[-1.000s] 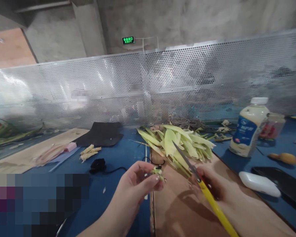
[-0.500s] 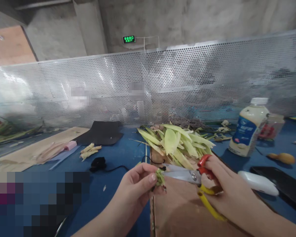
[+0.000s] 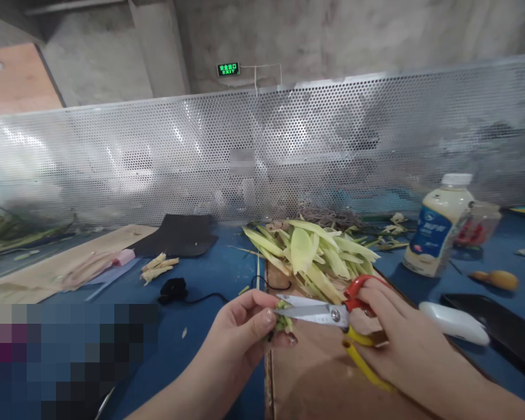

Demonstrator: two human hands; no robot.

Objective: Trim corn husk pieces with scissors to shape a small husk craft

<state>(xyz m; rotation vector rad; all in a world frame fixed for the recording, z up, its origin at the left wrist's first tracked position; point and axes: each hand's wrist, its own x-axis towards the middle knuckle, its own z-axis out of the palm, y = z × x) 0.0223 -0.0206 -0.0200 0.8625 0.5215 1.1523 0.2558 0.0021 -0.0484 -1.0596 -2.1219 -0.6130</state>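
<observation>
My left hand pinches a small green plant piece between thumb and fingers, over the left edge of a brown board. My right hand grips scissors with one red and one yellow handle. The blades point left and their tips are at the plant piece, slightly parted. Behind the hands lies a pile of pale green husk leaves on the board's far end.
A white bottle with a blue label stands at right, with a white oblong object and a black tray nearer me. A black cloth, cut stalk bits and brown paper lie left. A perforated metal screen closes the back.
The scissors swung from pointing away, handle toward me, to lying level with blades aimed left. Their tips have reached the plant piece in my left hand.
</observation>
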